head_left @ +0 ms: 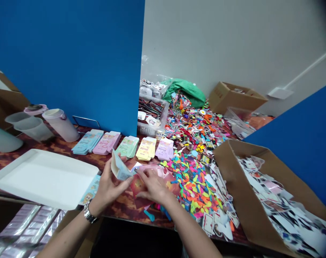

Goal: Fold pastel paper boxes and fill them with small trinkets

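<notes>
My left hand (107,184) holds a small light blue paper box (119,168), opened at the top, just above the table's front edge. My right hand (152,184) rests beside it with fingers curled on red packets (137,186) lying on the table, its fingertips touching the box's edge. A watch sits on my left wrist. Behind the hands lie flat stacks of small boxes in blue (87,141), pink (107,142), green (127,146), yellow (146,148) and lilac (164,148).
A white tray (42,177) lies at the left. Frosted plastic jugs (59,123) stand behind it. Colourful small pieces (195,182) spread to the right. An open cardboard box (227,161) holds printed cut-outs. A blue partition (71,61) stands behind.
</notes>
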Demonstrator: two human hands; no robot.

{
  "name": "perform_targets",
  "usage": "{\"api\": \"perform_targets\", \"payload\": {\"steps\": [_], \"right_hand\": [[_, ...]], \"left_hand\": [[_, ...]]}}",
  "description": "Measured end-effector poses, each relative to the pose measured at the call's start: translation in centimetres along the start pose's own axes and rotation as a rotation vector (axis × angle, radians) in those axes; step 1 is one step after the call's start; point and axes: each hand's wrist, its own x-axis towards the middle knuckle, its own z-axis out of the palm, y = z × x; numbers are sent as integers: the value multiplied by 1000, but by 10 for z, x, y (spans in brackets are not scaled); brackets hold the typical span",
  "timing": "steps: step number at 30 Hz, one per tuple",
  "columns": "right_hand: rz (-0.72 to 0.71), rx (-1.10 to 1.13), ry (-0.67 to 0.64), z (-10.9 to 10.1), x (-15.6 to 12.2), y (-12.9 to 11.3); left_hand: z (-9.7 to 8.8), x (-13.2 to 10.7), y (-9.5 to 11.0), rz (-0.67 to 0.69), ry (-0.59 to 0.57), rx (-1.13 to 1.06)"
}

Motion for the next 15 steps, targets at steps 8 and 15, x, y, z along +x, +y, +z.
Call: {"api": "perform_targets", "payload": {"steps": [8, 15], "right_hand": [[76, -102, -121, -5, 31, -10], [149, 602, 653, -36, -8, 4]], "left_hand": [[2, -10, -8, -74, -60, 29], [12, -12, -26, -41, -26, 96]]}}
